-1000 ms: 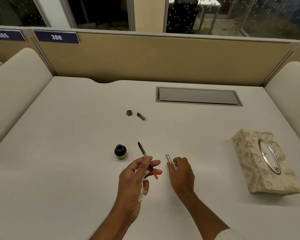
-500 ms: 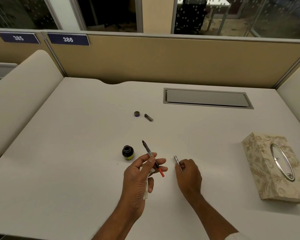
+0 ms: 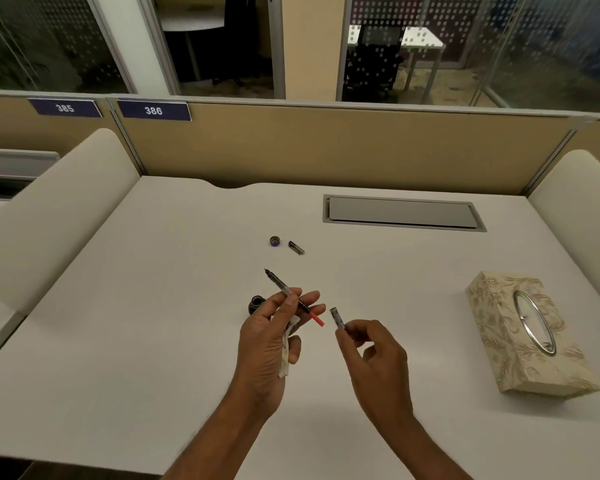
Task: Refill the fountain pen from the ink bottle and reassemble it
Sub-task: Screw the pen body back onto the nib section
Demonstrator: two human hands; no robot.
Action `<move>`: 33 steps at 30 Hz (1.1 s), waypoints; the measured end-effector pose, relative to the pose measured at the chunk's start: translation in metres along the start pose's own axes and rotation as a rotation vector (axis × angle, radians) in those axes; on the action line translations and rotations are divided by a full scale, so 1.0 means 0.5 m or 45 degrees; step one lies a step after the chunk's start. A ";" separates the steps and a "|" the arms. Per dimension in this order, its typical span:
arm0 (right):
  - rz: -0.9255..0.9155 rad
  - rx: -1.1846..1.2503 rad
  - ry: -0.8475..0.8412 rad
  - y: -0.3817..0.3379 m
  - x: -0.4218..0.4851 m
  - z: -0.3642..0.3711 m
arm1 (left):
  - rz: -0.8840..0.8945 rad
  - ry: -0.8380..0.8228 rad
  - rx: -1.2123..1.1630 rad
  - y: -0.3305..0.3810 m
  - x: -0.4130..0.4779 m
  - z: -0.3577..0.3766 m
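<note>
Left hand [image 3: 267, 337] is up off the white desk [image 3: 125, 341], thumb and fingertips pinched around the slim fountain pen section with its dark nib and clear converter ending in a red knob [image 3: 293, 298], nib pointing up and away to the left, red end slanting down toward the other hand. The lower fingers of that hand curl loosely over a crumpled white tissue scrap [image 3: 286, 348] tucked against the palm. Right hand [image 3: 374, 362] is closed in a light pinch on the short silver pen barrel [image 3: 337, 318], its open end tilted up toward the red knob, near it but not touching. Just behind the left hand sits the small dark round ink bottle [image 3: 256, 304], lid off, partly hidden by the fingers. Farther back on the desk lie a small round dark bottle lid [image 3: 275, 241] and, just beside it, a short dark pen cap with a clip [image 3: 296, 247], apart from each other. Off to the right rests a cream floral tissue box with a silver oval opening [image 3: 520, 337], well clear of both hands. Count: one bottle, one lid, one cap, one barrel, one nib section, one tissue box.
</note>
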State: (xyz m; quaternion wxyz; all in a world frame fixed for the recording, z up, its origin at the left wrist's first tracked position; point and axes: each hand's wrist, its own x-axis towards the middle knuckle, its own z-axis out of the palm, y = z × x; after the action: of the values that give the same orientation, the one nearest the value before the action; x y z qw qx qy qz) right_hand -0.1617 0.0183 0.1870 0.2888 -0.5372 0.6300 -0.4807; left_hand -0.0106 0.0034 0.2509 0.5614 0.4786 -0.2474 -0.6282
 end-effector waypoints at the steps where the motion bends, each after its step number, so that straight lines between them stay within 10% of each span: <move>1: -0.016 0.009 -0.020 -0.019 -0.011 -0.010 | 0.014 -0.003 -0.013 0.006 -0.006 0.001; 33: -0.366 -0.006 -0.130 -0.196 -0.127 -0.126 | 0.113 -0.210 -0.033 0.068 -0.168 0.005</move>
State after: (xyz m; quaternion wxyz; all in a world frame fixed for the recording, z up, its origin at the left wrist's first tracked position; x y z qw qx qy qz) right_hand -0.1620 0.1012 0.2906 0.2475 -0.6461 0.5323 -0.4878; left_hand -0.0045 0.0734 0.3081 0.5725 0.4065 -0.3058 -0.6430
